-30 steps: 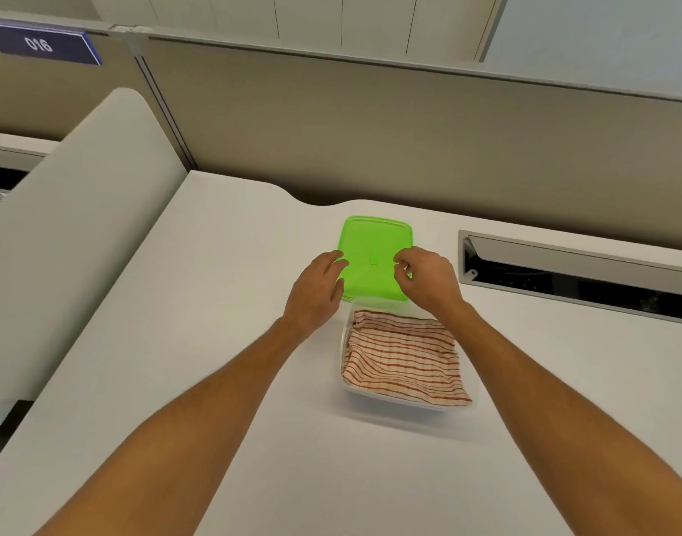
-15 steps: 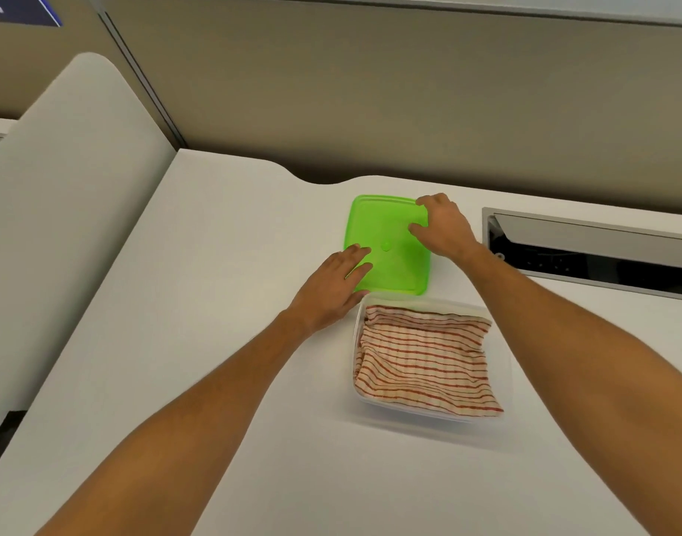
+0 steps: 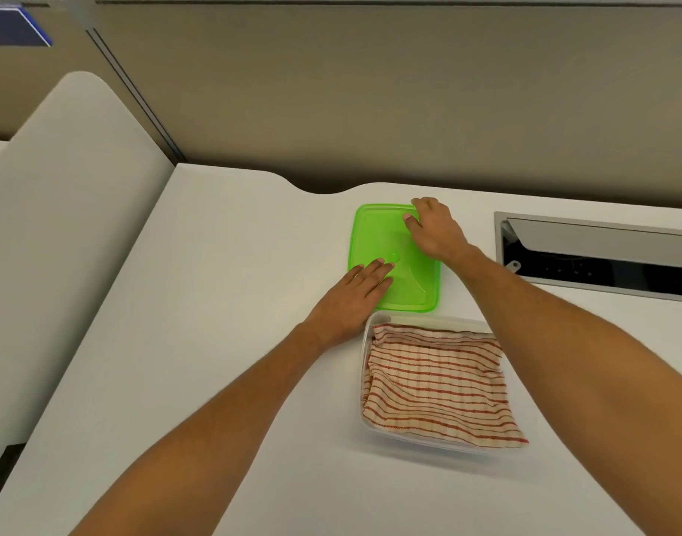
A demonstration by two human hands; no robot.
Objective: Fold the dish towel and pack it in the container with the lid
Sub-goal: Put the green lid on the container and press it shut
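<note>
A white counter [image 3: 223, 303] meets a beige partition [image 3: 370, 102]; a cable tray [image 3: 602, 257] is recessed at right, a blue sign [image 3: 14, 29] upper left.

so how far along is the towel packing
Done: the folded dish towel lies inside the clear container. In hand: the left hand rests on the green lid and the right hand grips its far corner. Left: fit the lid on.

Left hand [image 3: 351, 299]: palm down, fingers [image 3: 374, 270] extended flat and together, forearm bare, reaching forward. Right hand [image 3: 434, 230]: palm down, fingers curled downward at the far end, thumb stretched leftward, forearm bare, angled in from the right.
</note>
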